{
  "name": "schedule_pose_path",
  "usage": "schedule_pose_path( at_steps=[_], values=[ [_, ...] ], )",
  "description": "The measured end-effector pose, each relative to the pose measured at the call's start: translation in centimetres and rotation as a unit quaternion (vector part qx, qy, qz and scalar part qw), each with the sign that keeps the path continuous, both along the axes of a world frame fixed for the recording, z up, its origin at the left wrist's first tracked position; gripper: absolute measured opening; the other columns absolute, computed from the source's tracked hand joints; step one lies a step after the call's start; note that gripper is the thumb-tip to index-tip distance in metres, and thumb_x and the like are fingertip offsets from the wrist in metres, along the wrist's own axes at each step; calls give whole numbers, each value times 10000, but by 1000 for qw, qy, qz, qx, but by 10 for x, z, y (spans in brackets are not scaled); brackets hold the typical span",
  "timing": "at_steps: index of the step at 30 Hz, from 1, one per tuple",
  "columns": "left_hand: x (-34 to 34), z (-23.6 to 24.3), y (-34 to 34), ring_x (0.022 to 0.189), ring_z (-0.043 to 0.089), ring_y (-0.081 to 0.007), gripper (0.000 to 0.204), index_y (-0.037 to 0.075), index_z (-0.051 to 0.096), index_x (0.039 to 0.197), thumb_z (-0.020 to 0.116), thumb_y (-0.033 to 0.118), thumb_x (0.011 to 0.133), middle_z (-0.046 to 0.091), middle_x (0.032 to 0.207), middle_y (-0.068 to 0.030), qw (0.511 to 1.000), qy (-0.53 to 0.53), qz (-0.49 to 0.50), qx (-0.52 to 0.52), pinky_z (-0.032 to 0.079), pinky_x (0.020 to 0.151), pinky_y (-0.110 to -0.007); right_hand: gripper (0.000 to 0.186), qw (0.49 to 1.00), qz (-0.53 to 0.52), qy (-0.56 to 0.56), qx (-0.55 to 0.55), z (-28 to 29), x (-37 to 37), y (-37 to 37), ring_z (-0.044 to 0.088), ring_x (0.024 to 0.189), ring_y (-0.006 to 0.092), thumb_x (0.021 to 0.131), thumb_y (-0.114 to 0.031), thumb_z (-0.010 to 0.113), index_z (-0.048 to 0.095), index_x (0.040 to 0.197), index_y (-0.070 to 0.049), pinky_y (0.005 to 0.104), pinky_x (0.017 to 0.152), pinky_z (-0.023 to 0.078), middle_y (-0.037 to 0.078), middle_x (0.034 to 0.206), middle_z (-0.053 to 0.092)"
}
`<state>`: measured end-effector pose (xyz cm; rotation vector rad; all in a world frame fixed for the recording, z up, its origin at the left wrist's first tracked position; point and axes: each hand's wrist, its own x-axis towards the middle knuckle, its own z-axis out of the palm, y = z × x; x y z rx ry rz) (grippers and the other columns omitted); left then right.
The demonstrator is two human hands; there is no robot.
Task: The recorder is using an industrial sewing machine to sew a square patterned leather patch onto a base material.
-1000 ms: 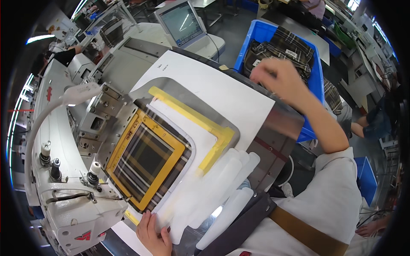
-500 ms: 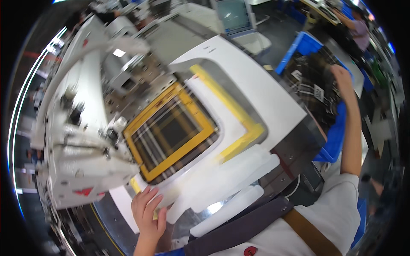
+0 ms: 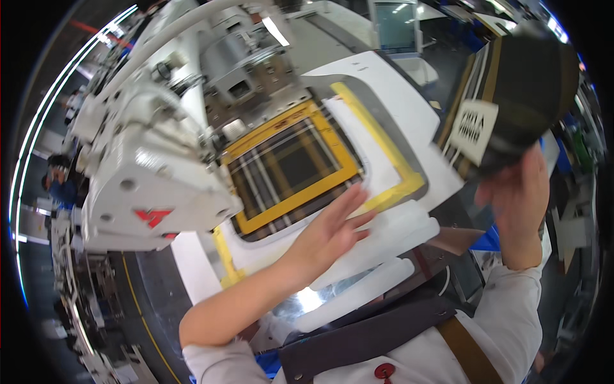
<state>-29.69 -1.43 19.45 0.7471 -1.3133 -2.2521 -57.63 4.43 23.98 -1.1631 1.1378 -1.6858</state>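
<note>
My right hand (image 3: pixel 515 198) holds a dark plaid fabric piece (image 3: pixel 524 89) with a white label, raised at the right above the table edge. My left hand (image 3: pixel 329 233) lies flat with spread fingers on the white template plate (image 3: pixel 396 89), next to the yellow frame (image 3: pixel 294 201) that clamps a plaid cloth (image 3: pixel 288 163). A white industrial sewing machine head (image 3: pixel 153 166) stands over the left part of the frame.
White foam-like rails (image 3: pixel 377 291) lie along the near edge of the plate. A monitor (image 3: pixel 395 25) stands at the back. A blue bin edge (image 3: pixel 489 240) shows under my right wrist. Dark floor with a yellow line lies at the lower left.
My right hand has lifted the plaid fabric piece from the blue bin toward the plate. My left hand has slid from the plate's near edge up to the yellow frame.
</note>
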Motion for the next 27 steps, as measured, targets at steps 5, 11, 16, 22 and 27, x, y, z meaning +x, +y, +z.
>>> schedule_pose_path(
  at_steps=[5, 11, 16, 22, 27],
  values=[
    [25, -17, 3, 1144, 527, -131, 709, 34, 357, 1418, 660, 406, 896, 543, 1296, -94, 986, 143, 59, 66, 414, 1009, -318, 449, 942, 238, -196, 135, -36, 51, 5, 665, 953, 329, 1033, -303, 340, 402, 1305, 49, 349, 676, 574, 212, 1203, 585],
    [58, -10, 32, 983, 630, -137, 232, 27, 588, 1145, 621, 91, 925, 666, 1067, -51, 968, -126, 217, 29, 491, 877, -268, 557, 838, 279, -180, 433, -56, 44, -37, 563, 1160, 246, 989, -403, 436, 455, 1339, 29, 364, 1009, 422, 155, 1275, 576],
    [122, -12, 37, 762, 633, -113, 150, 16, 605, 1061, 579, 114, 951, 663, 912, -61, 941, -209, 266, 30, 506, 660, -254, 386, 899, 246, 266, 247, -52, 66, -122, 622, 896, 164, 905, -228, 614, 586, 1147, 72, 316, 853, 481, 119, 982, 687],
    [184, -50, -27, 732, 596, -99, 171, -18, 600, 1068, 521, 23, 922, 646, 902, -71, 788, -406, 380, -263, 476, 654, -230, 305, 897, 263, 294, 201, -82, 121, -184, 618, 772, 263, 898, -200, 579, 595, 954, 100, 363, 719, 480, 185, 839, 642],
    [151, -59, -77, 1144, 541, -219, 327, -23, 575, 1200, 535, 16, 878, 534, 1315, -98, 875, -296, 269, -273, 405, 1008, -363, 269, 883, 297, 294, 214, -77, 131, -181, 634, 750, 238, 906, -178, 571, 585, 965, 84, 340, 668, 481, 150, 829, 642]
  ],
)
